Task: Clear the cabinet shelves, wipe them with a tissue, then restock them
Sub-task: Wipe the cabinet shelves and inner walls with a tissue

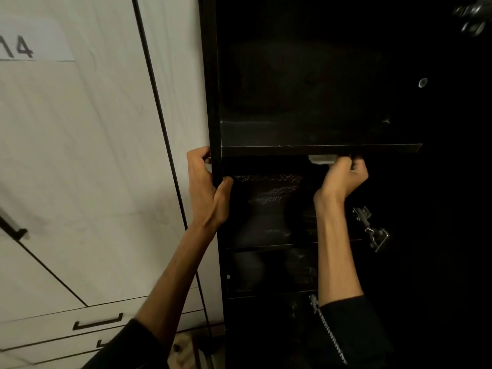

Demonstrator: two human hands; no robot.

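Now your left hand [205,182] clamps the black cabinet's front left edge [216,145], while your right hand [343,174] pinches a small white folded tissue [320,159], long axis left-right, under the dark upper shelf [319,150]. Farther in, wrapped dark bundles [269,209] could be knocked if you swipe blindly.

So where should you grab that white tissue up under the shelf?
Take the tissue by its free left end, coming from the front, below the shelf. The right hand already bunches its right end, and the shelf lip blocks any reach from above.
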